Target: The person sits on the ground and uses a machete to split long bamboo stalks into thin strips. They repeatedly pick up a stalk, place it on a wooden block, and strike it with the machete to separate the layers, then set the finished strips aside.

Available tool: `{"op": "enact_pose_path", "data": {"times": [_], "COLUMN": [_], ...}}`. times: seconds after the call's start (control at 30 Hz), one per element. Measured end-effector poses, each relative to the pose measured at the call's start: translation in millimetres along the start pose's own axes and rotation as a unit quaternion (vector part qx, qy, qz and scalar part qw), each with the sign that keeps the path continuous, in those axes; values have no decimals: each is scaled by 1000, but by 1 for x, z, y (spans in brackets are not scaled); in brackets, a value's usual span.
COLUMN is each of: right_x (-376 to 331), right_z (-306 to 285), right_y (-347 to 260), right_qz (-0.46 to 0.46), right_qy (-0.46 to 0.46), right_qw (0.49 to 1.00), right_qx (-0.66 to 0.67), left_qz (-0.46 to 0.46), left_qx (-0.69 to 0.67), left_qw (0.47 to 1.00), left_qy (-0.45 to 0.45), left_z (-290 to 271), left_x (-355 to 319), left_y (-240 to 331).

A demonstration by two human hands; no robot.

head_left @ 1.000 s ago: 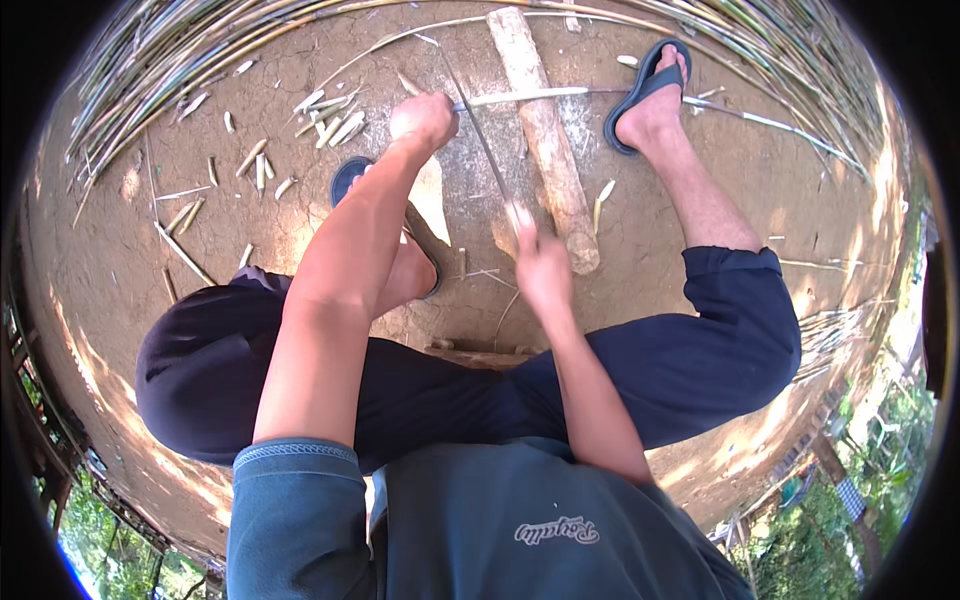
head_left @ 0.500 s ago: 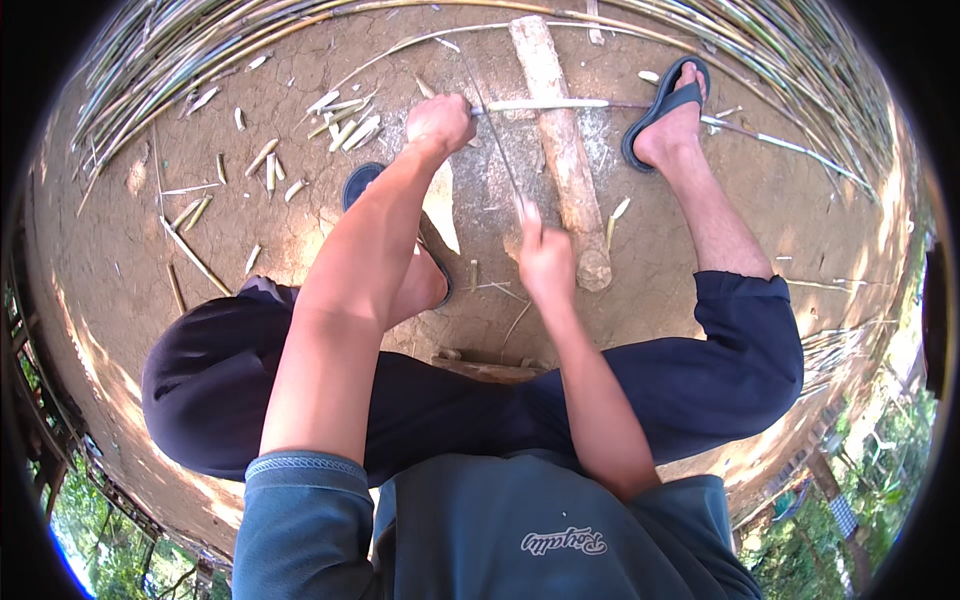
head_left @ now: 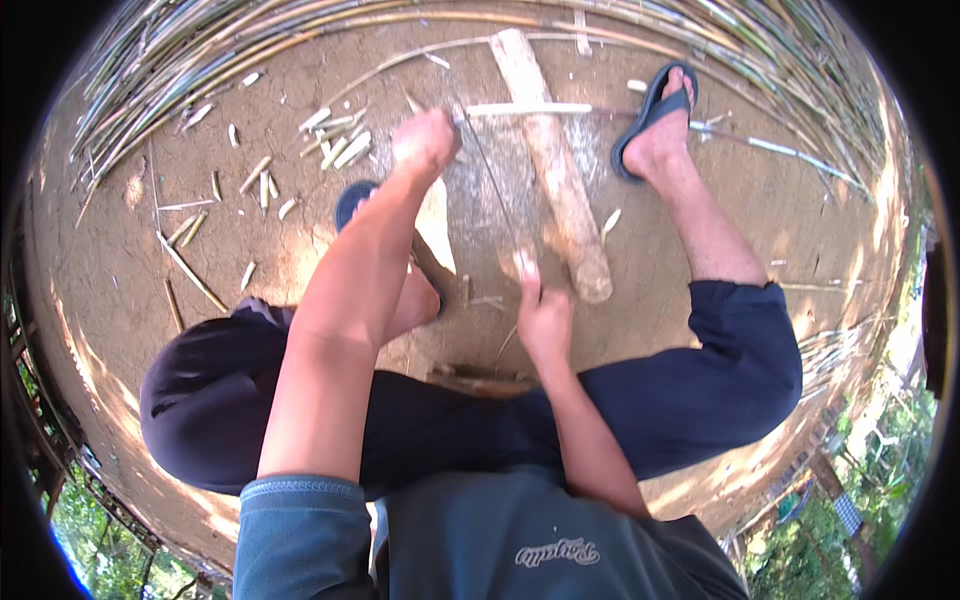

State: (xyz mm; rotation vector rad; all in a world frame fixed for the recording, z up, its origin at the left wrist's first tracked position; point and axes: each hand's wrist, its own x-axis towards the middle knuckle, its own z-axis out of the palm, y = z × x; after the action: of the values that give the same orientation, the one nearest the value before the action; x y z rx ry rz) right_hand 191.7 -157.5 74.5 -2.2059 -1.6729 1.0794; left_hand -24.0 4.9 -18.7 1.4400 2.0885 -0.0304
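Observation:
My left hand [head_left: 425, 140] is closed round the left end of a long thin cane [head_left: 530, 109]. The cane lies crosswise over a rough log [head_left: 555, 170] and runs on to the right, by my right foot's sandal [head_left: 653, 125]. Closed on a pale handle, my right hand [head_left: 545, 318] holds a narrow saw [head_left: 490, 172], whose teeth are too fine to make out. Its dark blade slants away from me, the far end reaching the cane just right of my left hand. Whether the blade is cutting in cannot be told.
Several short cut cane pieces [head_left: 345, 140] lie left of my left hand, with others scattered farther left. Long canes [head_left: 200, 80] are heaped along the far side and round to the right. My left foot's sandal [head_left: 353, 203] is beside my left forearm. Pale dust surrounds the log.
My right hand has drawn the saw a little toward me. My left hand and the cane's held end appear slightly lower and farther left, partly because the whole view has shifted.

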Motion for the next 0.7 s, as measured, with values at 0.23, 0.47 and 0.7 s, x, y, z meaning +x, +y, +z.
{"op": "enact_pose_path", "data": {"times": [0.23, 0.47, 0.7], "right_x": [25, -19, 15], "right_z": [11, 54, 10], "right_y": [-25, 25, 7], "right_qz": [26, -45, 41], "right_qy": [-60, -54, 11], "right_qw": [998, 994, 993], "right_qx": [21, -89, 114], "left_qz": [-69, 40, 159], "left_qx": [-8, 14, 62], "left_qw": [997, 897, 985], "left_qy": [34, 439, 15], "left_z": [35, -13, -29], "left_x": [-48, -5, 6], "left_y": [-28, -15, 58]}}
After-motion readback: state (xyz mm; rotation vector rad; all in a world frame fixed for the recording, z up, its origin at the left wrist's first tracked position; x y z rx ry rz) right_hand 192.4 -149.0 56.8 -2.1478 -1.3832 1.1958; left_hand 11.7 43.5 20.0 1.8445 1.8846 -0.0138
